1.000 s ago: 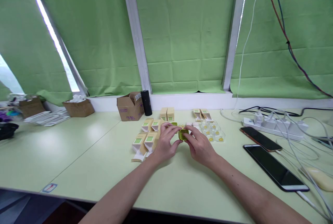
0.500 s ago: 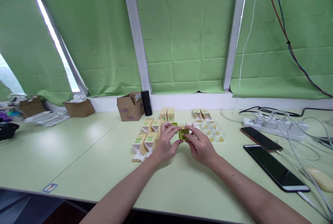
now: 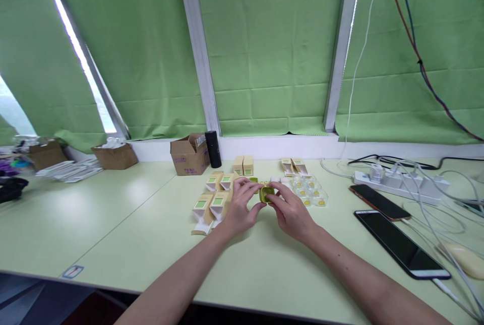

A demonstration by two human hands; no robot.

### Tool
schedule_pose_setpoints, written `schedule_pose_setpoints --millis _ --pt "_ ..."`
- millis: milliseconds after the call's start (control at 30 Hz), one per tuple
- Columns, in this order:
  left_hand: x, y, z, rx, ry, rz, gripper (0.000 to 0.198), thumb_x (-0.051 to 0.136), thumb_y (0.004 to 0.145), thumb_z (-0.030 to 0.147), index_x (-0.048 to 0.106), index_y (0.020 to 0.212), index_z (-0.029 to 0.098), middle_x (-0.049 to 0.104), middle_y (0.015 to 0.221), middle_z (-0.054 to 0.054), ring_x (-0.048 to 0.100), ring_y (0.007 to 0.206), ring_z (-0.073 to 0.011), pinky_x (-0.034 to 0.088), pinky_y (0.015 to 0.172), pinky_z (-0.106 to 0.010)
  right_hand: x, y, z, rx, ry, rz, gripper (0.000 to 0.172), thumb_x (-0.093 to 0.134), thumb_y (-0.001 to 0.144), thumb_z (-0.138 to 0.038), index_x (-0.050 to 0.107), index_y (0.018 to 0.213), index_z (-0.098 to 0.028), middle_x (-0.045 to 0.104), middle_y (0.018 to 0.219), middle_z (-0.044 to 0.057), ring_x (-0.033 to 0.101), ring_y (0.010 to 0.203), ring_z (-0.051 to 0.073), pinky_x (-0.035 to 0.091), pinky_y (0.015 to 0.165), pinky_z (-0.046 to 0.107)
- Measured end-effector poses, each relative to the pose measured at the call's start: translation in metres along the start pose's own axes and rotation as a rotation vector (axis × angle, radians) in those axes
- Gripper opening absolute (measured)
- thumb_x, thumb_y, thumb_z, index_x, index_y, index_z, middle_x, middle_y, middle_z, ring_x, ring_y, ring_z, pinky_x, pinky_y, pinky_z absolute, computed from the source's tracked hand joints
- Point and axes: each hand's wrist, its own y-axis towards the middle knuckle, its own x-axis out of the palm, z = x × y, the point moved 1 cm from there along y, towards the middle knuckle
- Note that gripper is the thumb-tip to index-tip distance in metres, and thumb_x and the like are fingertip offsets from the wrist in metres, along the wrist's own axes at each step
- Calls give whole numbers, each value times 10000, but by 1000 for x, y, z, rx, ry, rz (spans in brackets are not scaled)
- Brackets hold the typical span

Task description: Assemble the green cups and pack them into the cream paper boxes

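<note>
A small olive-green square case (image 3: 266, 194) is held up over the table, its hollow inside facing me. My left hand (image 3: 242, 207) pinches its left side between thumb and fingers. From the right, my right hand (image 3: 292, 212) grips the other side, thumb low and fingertips near the rim. Fingers cover much of its edges. Left of my hands stand several small cream cartons (image 3: 202, 205) with green labels, the front ones with flaps open. To the right lies a clear plastic tray (image 3: 320, 195) with several round cups, yellow in their middles.
Two closed cream cartons (image 3: 243, 165) and two open ones (image 3: 294, 166) stand farther back. A brown cardboard box (image 3: 189, 156) and a black cylinder (image 3: 213, 149) are behind. Phones (image 3: 401, 243), cables and a power strip (image 3: 401, 186) occupy the right side.
</note>
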Motion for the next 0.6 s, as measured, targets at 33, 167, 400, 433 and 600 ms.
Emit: schedule_pose_setpoints --millis 33,167,400,433,600 --pt "0 0 0 -1 -1 1 438 758 905 216 667 1334 228 713 1179 -116 499 1209 -325 487 1017 -535 0 0 0 6 8 -3 314 469 1007 -64 620 1236 -217 631 1325 194 688 1146 300 639 817 432" --pt "-1 0 1 -9 -4 -8 446 752 917 267 658 1351 226 710 1188 -123 493 1214 -330 472 1035 -546 0 -2 1 51 75 -8 297 485 1010 -71 586 1250 -216 634 1343 187 662 1236 301 635 922 462" --pt "-5 0 2 -9 -22 -1 470 635 954 230 575 1420 208 686 1269 -140 457 1253 -333 431 1070 -535 3 -4 2 306 314 61 158 526 1044 -227 596 1184 -244 669 1332 149 661 1253 288 633 935 451" --pt "-5 0 2 -6 -13 7 468 617 952 209 569 1418 208 681 1282 -139 450 1261 -334 423 1078 -537 4 -4 3 392 377 82 130 540 1048 -282 608 1152 -243 688 1287 140 692 1176 276 641 897 433" --pt "-3 -1 3 25 45 2 527 589 913 126 537 1430 215 654 1336 -133 433 1294 -336 409 1100 -545 10 -3 10 736 700 110 319 603 1010 -548 610 964 -232 699 896 36 696 761 188 622 753 365"
